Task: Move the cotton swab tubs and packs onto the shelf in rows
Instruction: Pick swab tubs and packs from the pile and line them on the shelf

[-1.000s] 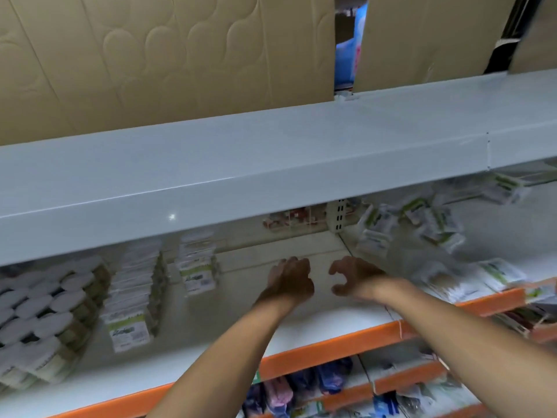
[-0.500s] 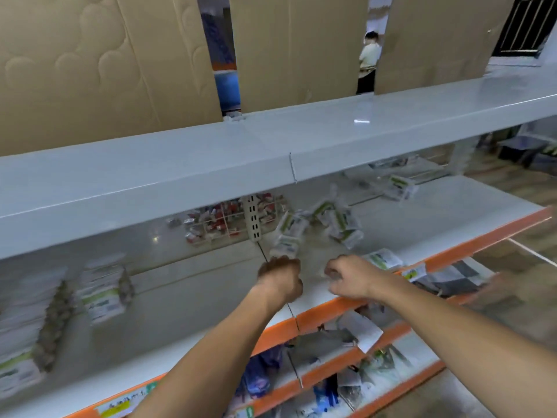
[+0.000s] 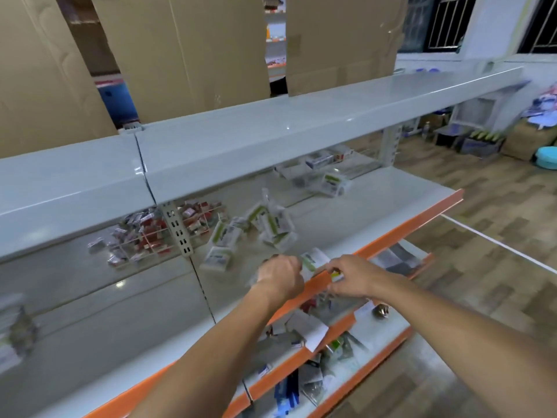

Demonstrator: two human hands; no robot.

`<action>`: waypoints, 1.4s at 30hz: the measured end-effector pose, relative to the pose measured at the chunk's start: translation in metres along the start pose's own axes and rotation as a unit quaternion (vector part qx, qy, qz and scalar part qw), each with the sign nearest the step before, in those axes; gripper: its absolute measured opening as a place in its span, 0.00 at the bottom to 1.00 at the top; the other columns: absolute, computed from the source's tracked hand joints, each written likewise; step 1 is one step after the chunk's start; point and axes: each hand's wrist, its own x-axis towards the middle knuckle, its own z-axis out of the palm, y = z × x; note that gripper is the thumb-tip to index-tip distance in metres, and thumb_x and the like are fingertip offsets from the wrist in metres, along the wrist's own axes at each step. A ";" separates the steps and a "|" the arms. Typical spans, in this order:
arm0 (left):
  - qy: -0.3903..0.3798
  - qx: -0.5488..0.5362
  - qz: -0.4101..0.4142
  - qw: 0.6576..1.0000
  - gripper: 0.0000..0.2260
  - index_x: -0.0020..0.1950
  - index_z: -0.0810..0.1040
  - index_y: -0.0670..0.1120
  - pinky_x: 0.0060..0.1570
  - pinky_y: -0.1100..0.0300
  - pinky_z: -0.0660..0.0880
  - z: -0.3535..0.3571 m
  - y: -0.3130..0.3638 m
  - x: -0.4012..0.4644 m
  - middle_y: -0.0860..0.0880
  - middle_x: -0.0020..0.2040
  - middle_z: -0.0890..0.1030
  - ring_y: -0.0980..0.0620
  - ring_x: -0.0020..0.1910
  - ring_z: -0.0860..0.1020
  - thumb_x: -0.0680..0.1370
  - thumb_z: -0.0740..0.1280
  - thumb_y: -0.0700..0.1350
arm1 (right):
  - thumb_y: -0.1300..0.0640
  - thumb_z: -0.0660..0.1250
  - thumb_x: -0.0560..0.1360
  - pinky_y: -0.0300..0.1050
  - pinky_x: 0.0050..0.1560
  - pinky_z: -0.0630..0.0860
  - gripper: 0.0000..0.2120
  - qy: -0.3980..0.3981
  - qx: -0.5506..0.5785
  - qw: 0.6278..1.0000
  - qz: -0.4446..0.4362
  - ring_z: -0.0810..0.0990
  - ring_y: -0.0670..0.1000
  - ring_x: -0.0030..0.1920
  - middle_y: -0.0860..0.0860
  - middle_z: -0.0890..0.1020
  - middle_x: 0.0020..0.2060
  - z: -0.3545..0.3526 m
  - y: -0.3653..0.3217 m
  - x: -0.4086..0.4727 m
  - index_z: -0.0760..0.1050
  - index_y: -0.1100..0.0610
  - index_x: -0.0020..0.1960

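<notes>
The left hand (image 3: 281,274) shows only its back, so its fingers and whatever they hold stay hidden. The right hand (image 3: 351,277) covers part of a pack (image 3: 313,260) at the shelf (image 3: 376,206) edge; its grip on it cannot be made out. Printing on the loose packs (image 3: 272,226) is smeared by blur. The stacked packs (image 3: 9,336) at far left are cut off by the edge. The small red items (image 3: 144,236) behind are too small to name.

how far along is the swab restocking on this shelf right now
Done: little shows here; blurred stacks sit at the far left edge, too smeared to identify. In hand: both hands work a flat pack at the orange shelf lip, the left hand curled beside it, the right hand in a pinching grip at its edge. Left: loose packs lie scattered and tilted, not in rows, with another pack farther back.
</notes>
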 end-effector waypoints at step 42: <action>0.059 -0.132 -0.128 0.981 0.14 0.63 0.76 0.51 0.60 0.54 0.73 0.045 0.158 0.304 0.48 0.61 0.76 0.47 0.62 0.76 0.78 0.62 0.48 | 0.49 0.66 0.76 0.46 0.61 0.75 0.24 -0.044 -0.019 0.997 -0.052 0.77 0.53 0.61 0.52 0.77 0.62 -0.126 0.283 0.205 0.70 0.52 0.71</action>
